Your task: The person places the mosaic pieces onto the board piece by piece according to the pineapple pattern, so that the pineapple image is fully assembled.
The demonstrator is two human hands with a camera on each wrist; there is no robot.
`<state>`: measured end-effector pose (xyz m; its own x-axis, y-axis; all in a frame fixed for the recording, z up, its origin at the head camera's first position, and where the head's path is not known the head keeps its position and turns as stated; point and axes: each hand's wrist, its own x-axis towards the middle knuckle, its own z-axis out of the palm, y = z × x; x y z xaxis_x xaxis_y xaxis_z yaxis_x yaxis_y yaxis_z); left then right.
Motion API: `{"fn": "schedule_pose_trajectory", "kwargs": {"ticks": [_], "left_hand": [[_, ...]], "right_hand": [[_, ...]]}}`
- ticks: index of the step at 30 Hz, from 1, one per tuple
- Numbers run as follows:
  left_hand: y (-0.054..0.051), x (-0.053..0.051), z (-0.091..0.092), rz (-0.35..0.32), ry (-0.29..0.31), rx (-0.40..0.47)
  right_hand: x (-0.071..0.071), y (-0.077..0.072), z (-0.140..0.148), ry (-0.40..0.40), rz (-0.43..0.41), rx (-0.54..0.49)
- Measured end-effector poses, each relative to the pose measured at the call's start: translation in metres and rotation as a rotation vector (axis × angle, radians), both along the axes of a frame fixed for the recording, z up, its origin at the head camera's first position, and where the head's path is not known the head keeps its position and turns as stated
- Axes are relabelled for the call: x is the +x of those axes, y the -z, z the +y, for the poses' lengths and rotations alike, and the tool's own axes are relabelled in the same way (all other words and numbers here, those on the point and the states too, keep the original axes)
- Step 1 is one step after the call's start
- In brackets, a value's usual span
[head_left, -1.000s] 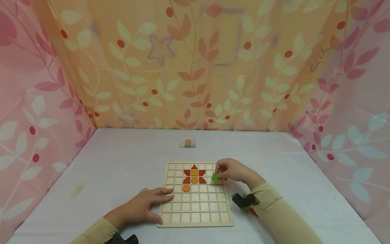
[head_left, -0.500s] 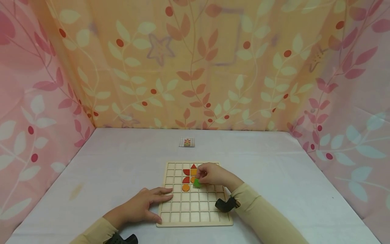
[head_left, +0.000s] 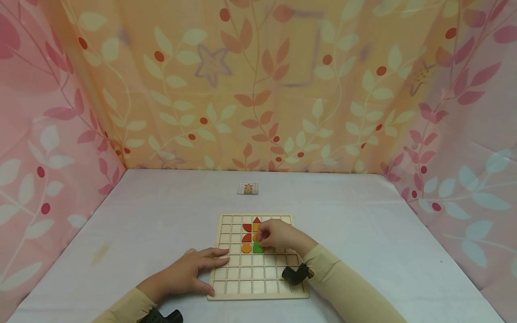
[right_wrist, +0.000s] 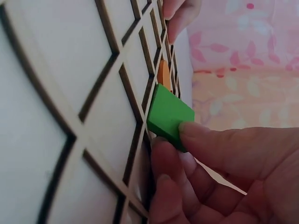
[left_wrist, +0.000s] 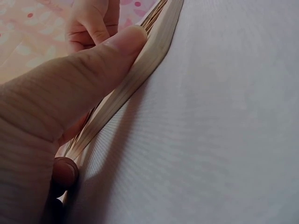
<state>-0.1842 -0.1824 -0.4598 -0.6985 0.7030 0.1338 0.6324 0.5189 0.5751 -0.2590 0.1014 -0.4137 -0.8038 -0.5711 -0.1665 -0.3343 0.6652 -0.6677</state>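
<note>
My right hand (head_left: 284,235) pinches a green square tile (head_left: 257,247) between thumb and fingers, over a cell of the wooden grid board (head_left: 258,296). In the right wrist view the green tile (right_wrist: 170,114) sits tilted at the cell's ridges, with an orange round tile (right_wrist: 163,75) just beyond. That orange round tile (head_left: 246,248) lies one cell to the left. Red tiles (head_left: 247,238) and an orange square tile (head_left: 255,228) fill cells above, partly hidden by my right hand. My left hand (head_left: 187,272) rests on the board's left edge, its thumb (left_wrist: 124,44) touching the rim.
A small picture card (head_left: 247,188) with a grid lies behind the board on the white tablecloth (head_left: 169,211). Patterned curtains (head_left: 258,89) enclose the back and sides. A black wrist device (head_left: 295,273) overhangs the board's right side.
My right hand has carried the green tile leftward from the board's right side to the cell beside the orange round tile, then lowered it there. The left hand has stayed still.
</note>
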Motion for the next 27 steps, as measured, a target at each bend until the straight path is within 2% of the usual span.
{"fn": "schedule_pose_trajectory", "kwargs": {"ticks": [9, 14, 27], "left_hand": [[0.0015, -0.0009, -0.0004, 0.020, 0.005, 0.000], [0.0029, -0.0021, -0.0009, 0.049, 0.015, -0.001], [0.0020, -0.0017, -0.0005, 0.016, 0.010, -0.007]], "right_hand": [[0.0045, -0.0010, -0.0011, 0.049, 0.050, 0.034], [0.0056, 0.0001, -0.0015, 0.033, 0.091, 0.049], [0.0075, -0.0081, 0.0041, 0.002, 0.090, 0.075]]}}
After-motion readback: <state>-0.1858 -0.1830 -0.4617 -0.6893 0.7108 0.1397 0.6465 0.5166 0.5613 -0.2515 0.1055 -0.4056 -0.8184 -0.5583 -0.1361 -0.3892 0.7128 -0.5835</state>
